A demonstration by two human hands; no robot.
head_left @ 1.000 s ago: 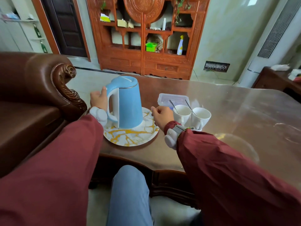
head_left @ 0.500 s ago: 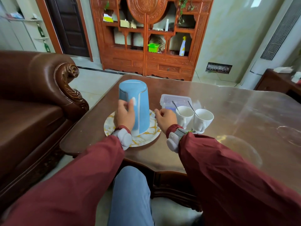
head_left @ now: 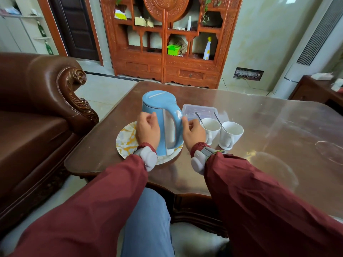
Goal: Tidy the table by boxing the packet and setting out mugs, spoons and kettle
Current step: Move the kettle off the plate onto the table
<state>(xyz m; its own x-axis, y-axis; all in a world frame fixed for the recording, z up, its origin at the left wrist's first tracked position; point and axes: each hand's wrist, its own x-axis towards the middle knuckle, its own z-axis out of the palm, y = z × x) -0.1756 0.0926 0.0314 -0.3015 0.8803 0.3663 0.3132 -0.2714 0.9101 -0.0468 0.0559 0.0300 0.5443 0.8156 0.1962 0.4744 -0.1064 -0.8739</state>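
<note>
A light-blue kettle point(head_left: 157, 102) stands on a round white-and-gold marbled plate point(head_left: 126, 138) near the table's front left corner, with its handle turned toward me. My left hand point(head_left: 148, 130) grips the kettle's left side. My right hand point(head_left: 194, 132) holds the top of the handle with its fingertips. Just right of the plate stand two white mugs point(head_left: 211, 127) point(head_left: 232, 132), each with a spoon point(head_left: 199, 117) point(head_left: 218, 119) leaning in it. Behind them lies a clear lidded plastic box point(head_left: 200, 109). Its contents cannot be made out.
The brown glass-topped table point(head_left: 269, 130) stretches away to the right. A brown leather sofa point(head_left: 37, 89) with a carved arm stands close on the left. A carved wooden cabinet point(head_left: 167, 67) fills the back wall.
The kettle has been turned on the plate, so its handle swung from the left round to face me. My left hand moved with it, and my right hand left the plate rim for the handle.
</note>
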